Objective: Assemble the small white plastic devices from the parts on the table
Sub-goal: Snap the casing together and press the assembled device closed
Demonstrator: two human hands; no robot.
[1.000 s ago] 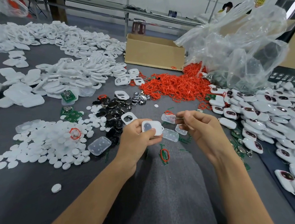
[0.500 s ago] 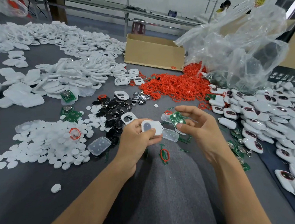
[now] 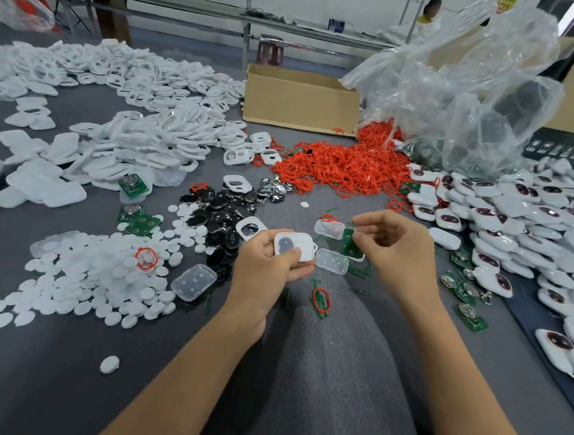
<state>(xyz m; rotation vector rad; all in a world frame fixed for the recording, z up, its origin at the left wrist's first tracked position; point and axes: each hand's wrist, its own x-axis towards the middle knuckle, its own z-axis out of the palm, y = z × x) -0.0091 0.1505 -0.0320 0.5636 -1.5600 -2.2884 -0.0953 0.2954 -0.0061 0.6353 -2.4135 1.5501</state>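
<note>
Over the grey table (image 3: pixel 49 356), the left hand (image 3: pixel 265 263) grips a white shell (image 3: pixel 294 246) while the right hand (image 3: pixel 397 243) pinches a green circuit board (image 3: pixel 348 241) just beside it, not yet seated; many finished devices (image 3: pixel 519 219) lie rightward, and heaps of loose shells (image 3: pixel 129 150) await assembly.

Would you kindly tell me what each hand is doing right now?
Left hand: grips a white casing.
Right hand: pinches a green circuit board.
</note>
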